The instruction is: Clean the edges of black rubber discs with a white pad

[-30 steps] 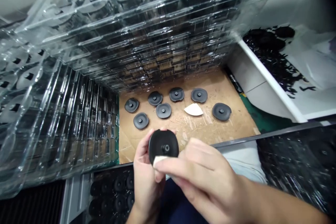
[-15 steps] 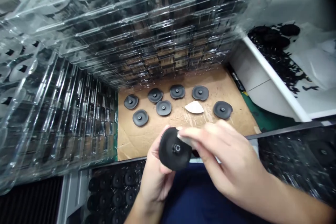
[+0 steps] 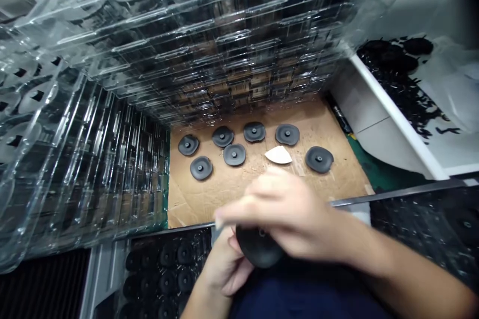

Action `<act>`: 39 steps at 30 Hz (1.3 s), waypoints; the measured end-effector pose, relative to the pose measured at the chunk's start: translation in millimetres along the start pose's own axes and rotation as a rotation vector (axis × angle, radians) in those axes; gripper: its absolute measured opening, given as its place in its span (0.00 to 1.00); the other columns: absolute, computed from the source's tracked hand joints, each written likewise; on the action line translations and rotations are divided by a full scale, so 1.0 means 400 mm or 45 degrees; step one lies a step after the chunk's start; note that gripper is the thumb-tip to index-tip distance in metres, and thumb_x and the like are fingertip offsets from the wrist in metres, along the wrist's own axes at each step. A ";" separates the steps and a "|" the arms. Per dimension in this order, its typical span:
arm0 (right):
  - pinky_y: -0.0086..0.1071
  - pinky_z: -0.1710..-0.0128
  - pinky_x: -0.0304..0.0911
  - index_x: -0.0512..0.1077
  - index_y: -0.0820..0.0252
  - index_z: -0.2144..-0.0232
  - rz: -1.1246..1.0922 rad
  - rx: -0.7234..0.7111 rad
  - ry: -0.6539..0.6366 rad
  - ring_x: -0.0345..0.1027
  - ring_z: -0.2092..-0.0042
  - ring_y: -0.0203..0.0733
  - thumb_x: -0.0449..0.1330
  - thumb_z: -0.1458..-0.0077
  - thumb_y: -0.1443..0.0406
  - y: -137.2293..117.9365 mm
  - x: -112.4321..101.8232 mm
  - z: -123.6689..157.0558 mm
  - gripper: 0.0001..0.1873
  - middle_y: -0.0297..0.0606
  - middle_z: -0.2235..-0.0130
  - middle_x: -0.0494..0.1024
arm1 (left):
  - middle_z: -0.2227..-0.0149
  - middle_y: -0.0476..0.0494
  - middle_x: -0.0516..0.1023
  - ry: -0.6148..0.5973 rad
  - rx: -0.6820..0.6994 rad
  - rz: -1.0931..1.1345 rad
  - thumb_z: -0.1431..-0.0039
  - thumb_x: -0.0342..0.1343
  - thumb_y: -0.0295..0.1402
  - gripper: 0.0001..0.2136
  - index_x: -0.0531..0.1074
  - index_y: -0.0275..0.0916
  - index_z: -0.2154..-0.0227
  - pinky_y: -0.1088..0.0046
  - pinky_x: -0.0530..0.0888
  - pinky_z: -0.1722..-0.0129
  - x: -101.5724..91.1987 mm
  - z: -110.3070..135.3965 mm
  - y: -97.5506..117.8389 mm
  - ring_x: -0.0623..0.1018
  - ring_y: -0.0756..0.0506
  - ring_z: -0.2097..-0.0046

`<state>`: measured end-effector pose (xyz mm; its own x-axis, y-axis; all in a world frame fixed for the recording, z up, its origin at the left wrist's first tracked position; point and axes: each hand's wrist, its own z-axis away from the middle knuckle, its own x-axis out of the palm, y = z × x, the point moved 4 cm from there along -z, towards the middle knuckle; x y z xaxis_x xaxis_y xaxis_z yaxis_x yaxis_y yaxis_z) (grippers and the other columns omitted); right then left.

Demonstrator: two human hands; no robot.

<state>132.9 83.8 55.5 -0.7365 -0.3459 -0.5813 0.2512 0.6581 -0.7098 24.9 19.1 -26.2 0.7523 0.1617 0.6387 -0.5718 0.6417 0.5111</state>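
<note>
My left hand (image 3: 224, 266) grips a black rounded disc (image 3: 258, 249) with a small raised hub at its centre. My right hand (image 3: 277, 204) is smeared by motion and lies across the upper part of that disc. Its fingers are bent together and point left; what they hold, if anything, I cannot make out. Beyond the hands, several similar black discs (image 3: 234, 154) lie hub-up on a brown cardboard sheet (image 3: 224, 194). A pale, wedge-shaped piece (image 3: 279, 155) lies among them.
Tall stacks of clear plastic trays (image 3: 232, 55) rise behind and to the left (image 3: 93, 159). At right stands a white bin (image 3: 396, 114) with black parts. A dark marker-like tube (image 3: 339, 115) lies beside it. A tray of black discs (image 3: 164, 274) sits at lower left.
My right hand has swept left across the disc and now covers its upper part. The held disc has shifted slightly down and right. The discs on the cardboard stay put.
</note>
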 end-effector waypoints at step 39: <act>0.28 0.67 0.66 0.74 0.56 0.61 -0.642 0.877 0.481 0.68 0.67 0.35 0.60 0.48 0.65 0.092 0.031 0.202 0.10 0.35 0.66 0.77 | 0.51 0.35 0.70 -0.117 1.340 -1.607 0.53 0.62 0.25 0.48 0.32 0.41 0.37 0.58 0.68 0.47 0.023 0.004 0.059 0.71 0.41 0.48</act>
<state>183.7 49.8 -10.2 -0.9850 -0.1624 -0.0583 0.0743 -0.0943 -0.9928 17.8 34.6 -7.4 0.8878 -0.1025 -0.4487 0.3637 -0.4412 0.8204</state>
